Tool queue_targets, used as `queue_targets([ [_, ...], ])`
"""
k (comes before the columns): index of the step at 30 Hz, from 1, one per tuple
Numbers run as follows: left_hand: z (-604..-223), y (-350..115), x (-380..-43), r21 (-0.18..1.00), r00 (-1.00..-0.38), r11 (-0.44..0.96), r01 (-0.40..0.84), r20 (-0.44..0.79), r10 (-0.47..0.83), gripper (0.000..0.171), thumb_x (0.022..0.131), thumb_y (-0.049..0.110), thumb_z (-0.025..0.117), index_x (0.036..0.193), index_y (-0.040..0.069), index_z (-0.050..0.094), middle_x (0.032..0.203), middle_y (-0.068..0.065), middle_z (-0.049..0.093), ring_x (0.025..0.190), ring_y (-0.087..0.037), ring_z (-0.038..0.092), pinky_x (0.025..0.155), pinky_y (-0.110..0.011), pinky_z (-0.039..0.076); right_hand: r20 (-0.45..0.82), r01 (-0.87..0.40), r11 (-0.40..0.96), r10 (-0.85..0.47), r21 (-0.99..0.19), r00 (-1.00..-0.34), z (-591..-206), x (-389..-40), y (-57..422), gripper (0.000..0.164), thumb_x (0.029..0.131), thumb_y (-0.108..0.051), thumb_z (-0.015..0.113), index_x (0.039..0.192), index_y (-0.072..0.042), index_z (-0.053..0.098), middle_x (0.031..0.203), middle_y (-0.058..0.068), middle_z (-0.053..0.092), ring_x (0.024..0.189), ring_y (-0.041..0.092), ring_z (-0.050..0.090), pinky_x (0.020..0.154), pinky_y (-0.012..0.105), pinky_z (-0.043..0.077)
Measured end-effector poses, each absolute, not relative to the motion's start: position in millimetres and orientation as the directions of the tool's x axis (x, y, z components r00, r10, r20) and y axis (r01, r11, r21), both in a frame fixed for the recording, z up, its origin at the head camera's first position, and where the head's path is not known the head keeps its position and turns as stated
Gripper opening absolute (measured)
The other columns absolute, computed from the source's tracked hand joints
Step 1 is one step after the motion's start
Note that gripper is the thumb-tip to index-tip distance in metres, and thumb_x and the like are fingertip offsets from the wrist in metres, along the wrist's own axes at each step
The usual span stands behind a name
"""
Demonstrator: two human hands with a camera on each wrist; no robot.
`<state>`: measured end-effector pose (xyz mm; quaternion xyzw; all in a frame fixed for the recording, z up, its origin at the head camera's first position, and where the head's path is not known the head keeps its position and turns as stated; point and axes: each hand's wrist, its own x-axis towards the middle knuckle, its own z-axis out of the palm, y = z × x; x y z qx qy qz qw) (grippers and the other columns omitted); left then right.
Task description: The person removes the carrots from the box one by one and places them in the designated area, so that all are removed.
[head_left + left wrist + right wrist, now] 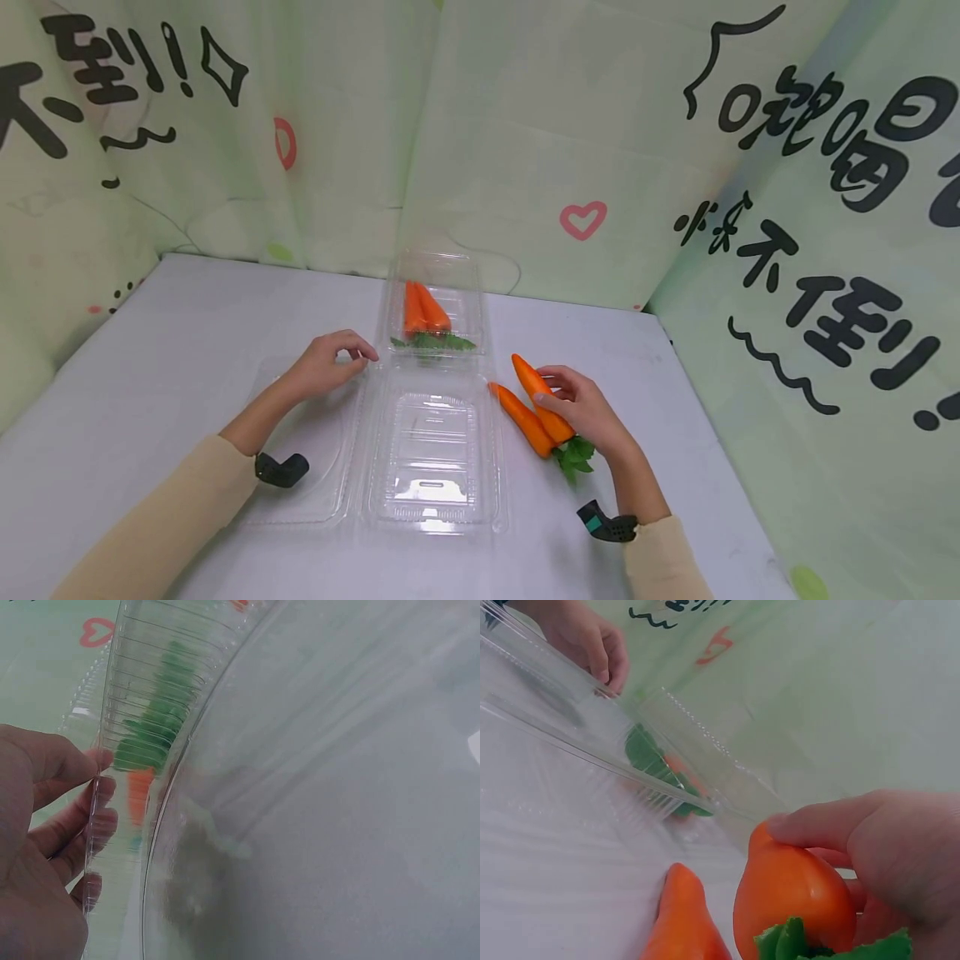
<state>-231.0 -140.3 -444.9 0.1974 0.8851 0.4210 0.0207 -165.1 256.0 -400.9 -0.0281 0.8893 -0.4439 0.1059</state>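
An open clear plastic clamshell box (433, 467) lies in the middle of the table, its lid (300, 504) spread out to the left. My left hand (330, 362) is at the far left part of this box; in the left wrist view, thumb and forefinger pinch the clear plastic edge (96, 825). To the right of the box, my right hand (581, 404) holds an orange carrot (534, 379) with thumb and fingers along its side. A second carrot (525, 423) lies beside it on the table, pointed end toward the box. Green leaves (576, 457) stick out at their thick ends.
Behind the open box stands another clear plastic box (468, 292) with two carrots (423, 310) and green leaves (442, 342) in it. The white table (637, 367) ends at a pale green printed curtain (487, 150) at the back and sides.
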Motion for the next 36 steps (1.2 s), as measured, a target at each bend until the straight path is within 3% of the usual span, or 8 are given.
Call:
queue_targets([
  [8, -446.1, -140.4, -231.5, 0.754, -0.925, 0.571, 0.324, 0.124, 0.360, 0.020, 0.093, 0.006, 0.055, 0.102, 0.012, 0.072, 0.103, -0.005, 0.066, 0.093, -0.021, 0.055, 0.080, -0.033, 0.046, -0.164, 0.032, 0.636, -0.150, -0.771, -0.975, -408.7, -174.6, 264.1, 0.040, 0.090, -0.029, 0.068, 0.128, -0.018, 0.060, 0.130, 0.009, 0.059, 0.104, 0.025, 0.058, 0.080, 0.031, 0.057],
  [36, -445.8, -140.1, -230.6, 0.750, -0.908, 0.543, 0.377, 0.182, 0.378, 0.020, 0.090, 0.002, 0.055, 0.098, 0.009, 0.072, 0.098, -0.006, 0.068, 0.089, -0.020, 0.056, 0.080, -0.036, 0.045, -0.211, 0.110, 0.686, -0.065, -0.719, -0.975, -436.9, -184.6, 265.5, 0.033, 0.092, -0.023, 0.065, 0.124, -0.014, 0.063, 0.124, 0.010, 0.063, 0.103, 0.025, 0.059, 0.084, 0.033, 0.056],
])
